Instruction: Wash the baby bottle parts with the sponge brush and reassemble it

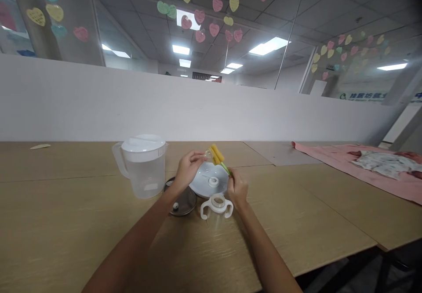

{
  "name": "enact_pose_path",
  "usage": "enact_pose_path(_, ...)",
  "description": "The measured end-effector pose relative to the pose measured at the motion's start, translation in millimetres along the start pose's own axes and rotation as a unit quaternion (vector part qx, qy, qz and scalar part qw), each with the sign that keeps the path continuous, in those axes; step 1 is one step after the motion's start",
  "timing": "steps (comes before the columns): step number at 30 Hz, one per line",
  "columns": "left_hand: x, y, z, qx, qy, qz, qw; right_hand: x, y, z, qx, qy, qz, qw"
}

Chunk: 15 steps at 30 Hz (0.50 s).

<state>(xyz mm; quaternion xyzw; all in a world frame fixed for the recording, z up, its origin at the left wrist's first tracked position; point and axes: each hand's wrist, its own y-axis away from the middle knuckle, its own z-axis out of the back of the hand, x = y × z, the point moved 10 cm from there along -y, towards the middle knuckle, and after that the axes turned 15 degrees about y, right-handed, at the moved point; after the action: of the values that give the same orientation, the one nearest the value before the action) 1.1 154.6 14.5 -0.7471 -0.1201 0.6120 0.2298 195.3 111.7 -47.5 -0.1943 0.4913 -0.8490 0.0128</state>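
your brush (217, 154) ends in matt sponge; your jug (147, 174) looks smooth plastic, your table (283, 209) faintly glossy wood.

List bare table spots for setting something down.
Free: tabletop left of the lidded pitcher; the stretch between the right hand and the pink cloth; a smaller patch between the forearms, nearer the camera than the two-handled bottle. Crowded: the middle, where pitcher, dark lid, white bowl and bottle cluster around the left hand.

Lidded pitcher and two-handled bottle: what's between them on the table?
In the head view, what looks like a dark, round lid, partly hidden by the left forearm crossing over it.
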Motion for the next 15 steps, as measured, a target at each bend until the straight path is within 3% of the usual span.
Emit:
enact_pose_path(5,-11.9,-0.5,4.2,-0.004,0.008,-0.025,1.000,3.9,1.7,2.6,-0.009,0.018,-0.001,1.000)
enact_pose_path(10,-23.7,-1.1,14.7,-0.021,-0.134,-0.064,0.989,8.0,0.2,8.0,-0.013,0.015,0.030,0.999)
enact_pose_path(12,-28.7,-2.2,17.6,-0.004,-0.262,-0.061,0.963,3.3,-1.9,8.9,-0.009,0.044,0.028,0.999)
enact_pose_path(15,-22.0,-3.1,22.5,0.062,-0.478,-0.012,0.876,-5.1,-6.4,4.9,0.021,0.112,0.027,0.993)
